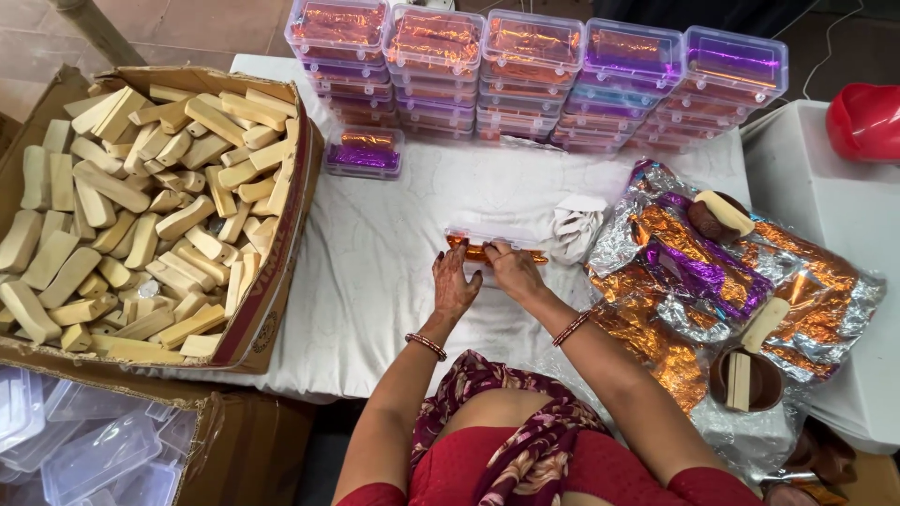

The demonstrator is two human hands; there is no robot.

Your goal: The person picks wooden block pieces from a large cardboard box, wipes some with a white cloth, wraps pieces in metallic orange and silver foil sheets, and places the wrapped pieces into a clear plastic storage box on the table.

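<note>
Both my hands rest on a small clear plastic box (495, 245) holding an orange foil-wrapped piece, lying on the white cloth (394, 253) at the table's middle. My left hand (454, 281) presses its near left end. My right hand (512, 270) grips its near right side, fingers over the lid. Whether the lid is fully closed I cannot tell.
A cardboard box (281, 281) of pale wooden sticks (141, 215) sits at left. Stacked filled clear boxes (534, 75) line the far edge, one single box (364, 152) in front. Orange and purple foil sheets (712, 281), two brown bowls (745, 379) and white paper (577, 230) lie right. Empty clear boxes (94, 450) fill a carton below left.
</note>
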